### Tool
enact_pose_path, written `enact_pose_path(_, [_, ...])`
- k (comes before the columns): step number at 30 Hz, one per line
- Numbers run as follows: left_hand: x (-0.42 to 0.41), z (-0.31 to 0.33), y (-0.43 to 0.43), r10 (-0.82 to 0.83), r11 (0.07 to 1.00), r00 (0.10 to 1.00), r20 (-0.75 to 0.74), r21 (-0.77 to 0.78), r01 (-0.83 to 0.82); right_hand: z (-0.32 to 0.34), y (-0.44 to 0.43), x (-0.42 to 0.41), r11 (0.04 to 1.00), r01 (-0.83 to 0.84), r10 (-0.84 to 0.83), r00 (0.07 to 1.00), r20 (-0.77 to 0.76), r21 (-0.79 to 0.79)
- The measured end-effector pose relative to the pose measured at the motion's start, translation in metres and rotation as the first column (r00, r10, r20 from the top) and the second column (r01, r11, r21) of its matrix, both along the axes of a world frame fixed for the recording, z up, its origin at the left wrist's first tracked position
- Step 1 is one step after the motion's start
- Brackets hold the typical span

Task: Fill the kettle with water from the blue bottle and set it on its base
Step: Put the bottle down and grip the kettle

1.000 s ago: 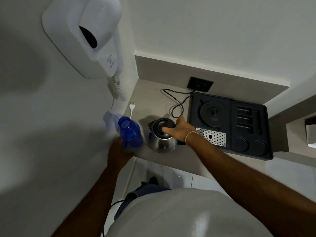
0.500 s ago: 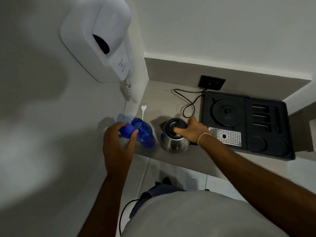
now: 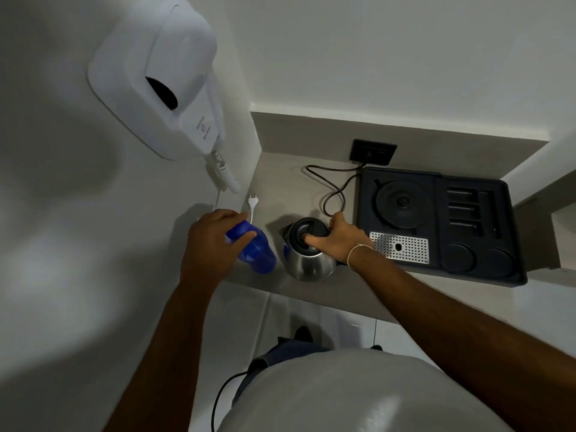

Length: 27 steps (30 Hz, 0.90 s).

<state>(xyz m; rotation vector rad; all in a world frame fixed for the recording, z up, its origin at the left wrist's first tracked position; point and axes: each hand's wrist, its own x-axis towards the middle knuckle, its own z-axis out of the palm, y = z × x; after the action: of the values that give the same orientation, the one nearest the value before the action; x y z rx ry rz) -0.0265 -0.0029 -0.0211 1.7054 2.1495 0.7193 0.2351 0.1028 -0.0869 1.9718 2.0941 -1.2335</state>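
Note:
A blue bottle [image 3: 257,254] stands on the grey counter [image 3: 280,188] near the left wall. My left hand [image 3: 212,241] covers its top, fingers curled over the cap. Just right of it stands the steel kettle [image 3: 307,263] with a black lid. My right hand [image 3: 338,241] grips the kettle at its handle side, thumb pressed on the lid. The round kettle base [image 3: 402,202] sits in a black tray [image 3: 467,272] to the right, with nothing on it.
A white wall-mounted hair dryer [image 3: 162,79] hangs above left, its coiled cord and white plug [image 3: 253,202] beside the bottle. A black cord [image 3: 330,182] loops from a wall socket [image 3: 373,152] to the tray. A perforated drip grid [image 3: 400,247] lies in the tray.
My left hand rose from the bottle's lower body to cover its top. My right hand stayed on the kettle. The camera view shifted slightly.

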Motion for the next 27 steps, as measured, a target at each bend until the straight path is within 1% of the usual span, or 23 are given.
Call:
enact_pose_path(2, [-0.009, 0.0, 0.001, -0.138, 0.99, 0.99, -0.023, -0.045, 0.137, 0.0, 0.0, 0.0, 1.0, -0.007, 0.007, 1.0, -0.008, 0.0])
enact_pose_path(3, [-0.008, 0.002, -0.001, -0.176, 0.979, 0.984, 0.012, -0.1, 0.177, 0.0, 0.0, 0.0, 1.0, -0.01, 0.01, 1.0, -0.012, -0.001])
enact_pose_path(4, [-0.005, 0.004, -0.002, -0.187, 0.97, 0.981, 0.055, -0.149, 0.194, 0.002, 0.0, 0.001, 1.0, -0.01, 0.01, 1.0, -0.014, -0.002])
enact_pose_path(5, [-0.003, 0.005, -0.004, -0.186, 0.968, 0.981, 0.056, -0.159, 0.193, 0.003, 0.0, 0.002, 1.0, -0.01, 0.01, 1.0, -0.017, -0.004])
enact_pose_path(6, [-0.002, 0.005, -0.006, -0.169, 0.976, 0.986, 0.016, -0.135, 0.169, 0.004, 0.0, 0.002, 1.0, -0.008, 0.008, 1.0, -0.021, -0.003])
enact_pose_path(7, [-0.001, 0.005, -0.008, -0.13, 0.988, 0.989, -0.064, -0.095, 0.124, 0.005, -0.001, 0.003, 1.0, -0.005, 0.005, 1.0, -0.024, -0.003])
enact_pose_path(9, [-0.002, 0.003, -0.009, 0.0, 1.0, 0.97, -0.242, -0.022, -0.006, 0.005, -0.002, 0.004, 1.0, -0.012, 0.012, 1.0, -0.026, 0.003])
enact_pose_path(10, [-0.001, 0.001, -0.009, 0.058, 0.998, 0.953, -0.296, -0.004, -0.062, 0.005, -0.003, 0.004, 1.0, -0.023, 0.024, 1.0, -0.02, 0.01])
enact_pose_path(12, [0.003, -0.004, -0.009, 0.098, 0.995, 0.939, -0.33, 0.002, -0.103, 0.005, -0.002, 0.005, 0.999, -0.047, 0.047, 0.999, -0.001, 0.021])
enact_pose_path(15, [0.008, -0.009, -0.01, 0.072, 0.997, 0.951, -0.3, 0.003, -0.074, 0.0, -0.001, 0.012, 0.999, -0.049, 0.048, 0.998, -0.05, -0.007])
enact_pose_path(17, [0.011, -0.008, -0.01, 0.041, 0.999, 0.959, -0.279, 0.015, -0.039, -0.007, -0.003, 0.019, 1.0, 0.01, -0.009, 0.995, -0.096, 0.008])
enact_pose_path(19, [0.019, -0.006, -0.012, 0.023, 0.998, 0.968, -0.251, 0.065, -0.007, -0.016, -0.007, 0.025, 0.992, 0.116, -0.11, 0.984, -0.138, 0.039])
enact_pose_path(22, [0.045, -0.003, -0.007, -0.017, 0.994, 0.976, -0.218, 0.106, 0.041, -0.025, -0.012, 0.025, 0.965, 0.26, -0.246, 0.944, -0.218, 0.037])
enact_pose_path(24, [0.067, -0.004, -0.002, -0.097, 0.985, 0.965, -0.245, 0.114, 0.128, -0.031, -0.013, 0.021, 0.934, 0.356, -0.332, 0.893, -0.304, 0.028])
enact_pose_path(27, [0.093, -0.004, 0.009, -0.192, 0.951, 0.951, -0.241, 0.192, 0.241, -0.039, -0.016, 0.018, 0.868, 0.496, -0.464, 0.79, -0.4, -0.026])
